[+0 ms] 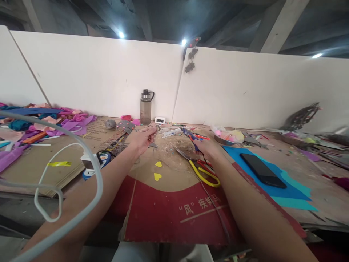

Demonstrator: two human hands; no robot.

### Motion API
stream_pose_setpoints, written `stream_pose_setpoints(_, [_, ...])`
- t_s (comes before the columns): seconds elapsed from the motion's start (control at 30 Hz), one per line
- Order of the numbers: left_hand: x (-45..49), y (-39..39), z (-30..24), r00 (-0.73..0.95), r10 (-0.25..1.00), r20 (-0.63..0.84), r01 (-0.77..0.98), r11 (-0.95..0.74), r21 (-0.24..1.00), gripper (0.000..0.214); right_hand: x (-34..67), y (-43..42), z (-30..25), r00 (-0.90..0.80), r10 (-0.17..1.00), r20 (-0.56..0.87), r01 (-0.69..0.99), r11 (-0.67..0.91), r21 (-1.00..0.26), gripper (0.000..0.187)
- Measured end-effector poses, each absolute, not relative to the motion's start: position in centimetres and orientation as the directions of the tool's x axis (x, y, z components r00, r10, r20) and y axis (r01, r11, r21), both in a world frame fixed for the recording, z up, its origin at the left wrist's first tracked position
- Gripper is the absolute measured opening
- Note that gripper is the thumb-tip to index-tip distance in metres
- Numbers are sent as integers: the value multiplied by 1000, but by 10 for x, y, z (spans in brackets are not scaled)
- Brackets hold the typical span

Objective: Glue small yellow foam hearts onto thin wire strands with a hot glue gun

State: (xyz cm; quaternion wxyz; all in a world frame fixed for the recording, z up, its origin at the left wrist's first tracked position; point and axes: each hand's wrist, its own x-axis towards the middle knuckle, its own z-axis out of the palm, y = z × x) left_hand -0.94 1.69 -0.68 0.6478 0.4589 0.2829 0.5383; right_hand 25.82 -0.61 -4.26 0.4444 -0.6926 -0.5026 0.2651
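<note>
My left hand (pixel 141 140) is raised over the cardboard, thumb and fingers pinched on a small greyish piece (pixel 158 128) too small to name. My right hand (pixel 205 147) wraps around a blue glue gun (pixel 191 137), its dark nozzle aimed up and left towards the pinched piece. A dark cord hangs below that hand. Just under it lie yellow-handled scissors (pixel 204 174), blades pointing left. Two yellow paper hearts (pixel 157 177) rest on the cardboard (pixel 174 182) between my forearms. White sticks (pixel 171 133) lie behind, between the hands.
A grey bottle (pixel 145 109) and small digital clock (pixel 160 120) stand against the white partition (pixel 109 76). Coloured paper (pixel 73 123) heaps at left, near a tape measure (pixel 103 160). A white cable (pixel 98 174) loops across the near left. At right, a phone (pixel 261 170) lies on blue sheets (pixel 289 193).
</note>
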Motion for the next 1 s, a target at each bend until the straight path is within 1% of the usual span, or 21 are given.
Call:
stream_pose_setpoints(0.1, [-9, 16, -7, 226, 968, 107, -455, 8, 891, 31, 245, -14, -35, 354, 930, 100, 248, 9, -969, 7])
stream_pose_setpoints(0.13, [-9, 16, -7, 214, 971, 105, -462, 6, 887, 32, 241, -17, -31, 345, 932, 110, 196, 44, -980, 7])
stream_pose_setpoints(0.23, [-9, 15, -7, 203, 973, 108, -479, 3, 878, 32, 232, -27, -23, 287, 944, 159, 42, 154, -987, 18])
stream_pose_setpoints(0.3, [-9, 16, -8, 209, 971, 113, -480, 2, 877, 31, 227, -33, -19, 258, 934, 247, -48, 268, -962, 24])
stream_pose_setpoints(0.37, [-9, 18, -10, 211, 971, 112, -478, 2, 878, 30, 223, -38, -17, 248, 901, 357, -87, 387, -918, 28])
stream_pose_setpoints(0.43, [-10, 19, -11, 209, 973, 101, -478, 11, 879, 30, 218, -43, -16, 227, 871, 436, -76, 462, -884, 27])
stream_pose_setpoints(0.53, [-10, 21, -12, 200, 975, 93, -479, 14, 878, 30, 211, -50, -15, 146, 864, 482, -18, 489, -872, 26])
stream_pose_setpoints(0.63, [-10, 21, -11, 204, 974, 96, -477, 13, 879, 30, 207, -55, -16, 65, 863, 501, 124, 491, -862, 24])
stream_pose_setpoints(0.73, [-10, 21, -11, 203, 975, 90, -471, 17, 882, 32, 205, -58, -19, 24, 843, 537, 289, 509, -811, 23])
stream_pose_setpoints(0.8, [-10, 21, -11, 198, 976, 86, -469, 18, 883, 33, 204, -59, -21, 4, 832, 555, 355, 518, -778, 23])
stream_pose_setpoints(1.0, [-8, 19, -10, 201, 977, 65, -463, 37, 886, 30, 203, -59, -24, -42, 815, 577, 431, 536, -726, 25])
